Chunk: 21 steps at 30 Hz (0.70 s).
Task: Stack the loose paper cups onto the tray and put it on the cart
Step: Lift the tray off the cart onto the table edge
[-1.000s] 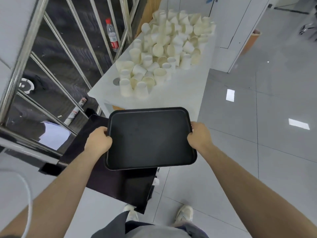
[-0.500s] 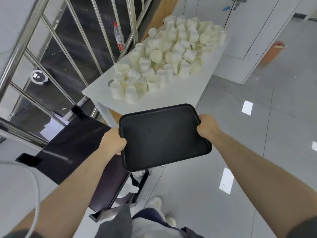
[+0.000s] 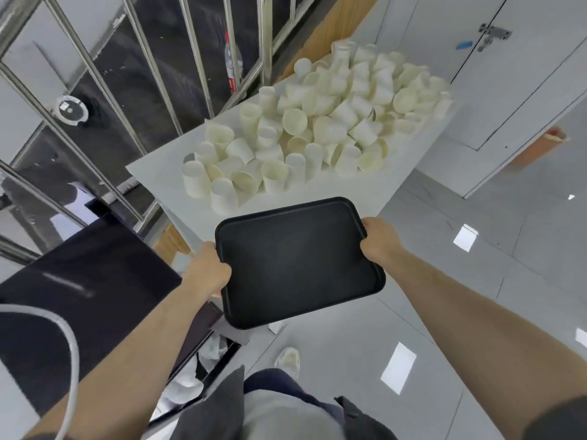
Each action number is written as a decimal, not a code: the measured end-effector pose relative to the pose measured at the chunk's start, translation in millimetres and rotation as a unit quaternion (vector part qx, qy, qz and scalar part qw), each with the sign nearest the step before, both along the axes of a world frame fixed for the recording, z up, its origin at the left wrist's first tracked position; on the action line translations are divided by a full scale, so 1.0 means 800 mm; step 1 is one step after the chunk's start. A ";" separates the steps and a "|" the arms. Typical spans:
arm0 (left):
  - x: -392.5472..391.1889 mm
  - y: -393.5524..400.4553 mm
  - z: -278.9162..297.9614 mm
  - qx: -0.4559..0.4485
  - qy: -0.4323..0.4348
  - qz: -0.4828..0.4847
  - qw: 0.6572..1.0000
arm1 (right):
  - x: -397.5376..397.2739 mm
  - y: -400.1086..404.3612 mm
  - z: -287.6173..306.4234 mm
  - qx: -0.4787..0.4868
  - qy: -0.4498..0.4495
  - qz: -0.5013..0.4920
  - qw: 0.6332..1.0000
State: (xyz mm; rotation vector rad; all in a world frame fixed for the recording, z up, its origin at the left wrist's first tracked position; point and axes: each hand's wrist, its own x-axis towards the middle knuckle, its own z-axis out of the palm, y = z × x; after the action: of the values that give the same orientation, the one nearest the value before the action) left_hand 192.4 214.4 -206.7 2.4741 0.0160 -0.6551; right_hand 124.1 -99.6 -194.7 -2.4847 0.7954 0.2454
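Both hands, left hand (image 3: 208, 270) and right hand (image 3: 378, 242), grip clamped on opposite tray (image 3: 298, 262) edges, just short of the worktop (image 3: 165, 182) edge; paper cups (image 3: 305, 128) beyond.

Black tray (image 3: 298, 258) in left hand (image 3: 208, 270) and right hand (image 3: 378, 244), near table (image 3: 333, 192) of paper cups (image 3: 305, 131)

**Bright, even light with wide-angle warping**

Bright overhead lamps mirror as white rectangles on the glossy grey tiled floor (image 3: 476, 281) right of the right hand (image 3: 378, 242). Shadows stay soft. Slanted steel railing bars (image 3: 152, 71) beyond the left hand (image 3: 206, 271) bow and smear; the forearms stretch towards the corners
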 end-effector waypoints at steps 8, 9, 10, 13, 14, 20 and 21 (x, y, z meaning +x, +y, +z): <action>0.012 -0.042 -0.016 0.026 -0.007 0.088 0.996 | 0.078 -0.050 -0.023 0.013 0.009 0.074 0.997; 0.010 -0.045 -0.021 0.026 -0.001 0.103 0.994 | 0.088 -0.055 -0.028 0.012 0.013 0.090 0.996; 0.008 -0.048 -0.024 0.025 0.007 0.112 0.993 | 0.093 -0.058 -0.032 0.008 0.017 0.103 0.995; -0.007 -0.066 -0.033 0.028 0.039 0.167 0.985 | 0.120 -0.072 -0.041 0.000 0.018 0.164 0.986; -0.015 -0.073 -0.037 0.034 0.047 0.185 0.981 | 0.128 -0.077 -0.043 0.002 0.019 0.186 0.982; -0.051 -0.105 -0.066 0.011 0.064 0.282 0.957 | 0.157 -0.094 -0.056 0.009 0.066 0.269 0.961; -0.058 -0.110 -0.070 0.000 0.071 0.299 0.951 | 0.158 -0.096 -0.058 0.014 0.077 0.282 0.956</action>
State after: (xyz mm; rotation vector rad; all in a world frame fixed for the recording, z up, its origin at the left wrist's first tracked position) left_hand 146.2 126.1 -262.8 2.2361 0.7869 -0.5531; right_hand 250.7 -176.3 -241.0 -2.6349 0.1140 0.6495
